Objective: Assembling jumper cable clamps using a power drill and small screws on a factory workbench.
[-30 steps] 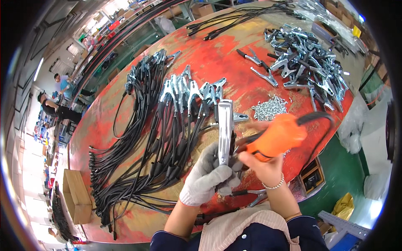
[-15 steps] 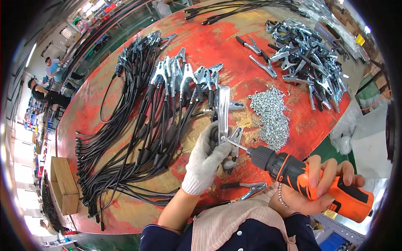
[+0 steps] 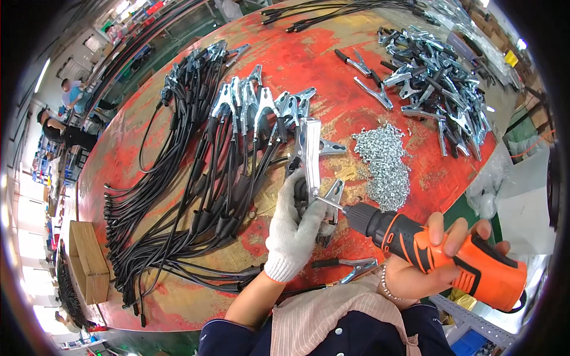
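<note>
My left hand [image 3: 290, 237], in a white knitted glove, grips a silver metal clamp [image 3: 311, 151] with its long channel-shaped arm pointing away from me. My bare right hand [image 3: 421, 279] is wrapped round an orange and black power screwdriver [image 3: 409, 240]. The tool's thin bit reaches leftward to the clamp, beside my gloved fingertips; whether it sits in a screw is too small to tell. Just right of the gloved hand, another silver jaw piece [image 3: 336, 193] sticks up. Black cables with silver clamps [image 3: 228, 178] spread to the left of my hand.
A heap of small silver screws [image 3: 383, 169] lies right of the clamp. Beyond it is a pile of loose clamps [image 3: 445, 89]. One clamp [image 3: 356, 268] rests near my body on the red, worn table [image 3: 332, 65]. A cardboard box [image 3: 89, 261] stands at the left edge.
The screwdriver has shifted slightly left and up, its bit still at the clamp. The held clamp has tilted a little, and my left hand has moved only slightly.
</note>
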Demonstrator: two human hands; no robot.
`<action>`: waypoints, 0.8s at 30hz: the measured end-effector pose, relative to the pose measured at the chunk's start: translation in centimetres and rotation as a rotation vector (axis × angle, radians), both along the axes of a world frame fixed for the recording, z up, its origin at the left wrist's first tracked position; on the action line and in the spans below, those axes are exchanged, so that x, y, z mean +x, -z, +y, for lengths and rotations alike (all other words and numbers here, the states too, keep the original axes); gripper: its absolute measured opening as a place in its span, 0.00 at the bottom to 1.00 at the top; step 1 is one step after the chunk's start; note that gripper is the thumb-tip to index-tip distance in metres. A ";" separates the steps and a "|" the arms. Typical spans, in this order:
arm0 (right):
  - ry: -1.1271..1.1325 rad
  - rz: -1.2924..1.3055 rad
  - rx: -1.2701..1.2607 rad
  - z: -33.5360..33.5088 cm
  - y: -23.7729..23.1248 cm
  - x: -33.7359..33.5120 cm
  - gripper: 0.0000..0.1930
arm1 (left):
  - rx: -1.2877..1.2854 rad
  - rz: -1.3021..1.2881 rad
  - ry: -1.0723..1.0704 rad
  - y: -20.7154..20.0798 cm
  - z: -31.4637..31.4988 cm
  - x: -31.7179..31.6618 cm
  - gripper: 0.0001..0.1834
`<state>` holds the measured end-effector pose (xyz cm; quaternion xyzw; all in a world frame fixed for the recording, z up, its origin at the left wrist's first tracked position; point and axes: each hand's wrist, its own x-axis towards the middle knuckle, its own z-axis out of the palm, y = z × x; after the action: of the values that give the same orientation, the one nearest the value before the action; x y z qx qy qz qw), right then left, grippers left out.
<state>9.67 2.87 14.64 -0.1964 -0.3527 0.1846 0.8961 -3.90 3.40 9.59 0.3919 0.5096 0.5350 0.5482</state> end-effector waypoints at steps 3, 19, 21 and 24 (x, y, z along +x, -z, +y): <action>-0.098 -0.125 0.083 -0.5 1.6 0.8 0.40 | -0.004 0.020 -0.009 0.3 0.1 0.0 0.28; -0.435 -0.237 0.284 0.0 0.9 1.8 0.44 | -0.103 -0.027 0.089 -0.2 1.2 -0.3 0.27; -0.446 -0.137 0.308 0.3 0.6 2.0 0.45 | -0.037 0.131 0.059 0.5 2.1 -1.1 0.25; -0.294 -0.300 0.240 0.3 2.0 4.1 0.37 | 0.174 0.454 -0.113 -2.0 2.8 -3.2 0.21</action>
<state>13.73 3.14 12.63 -0.0604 -0.5261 0.2385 0.8140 -7.11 6.16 11.57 0.5185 0.5929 0.5049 0.3531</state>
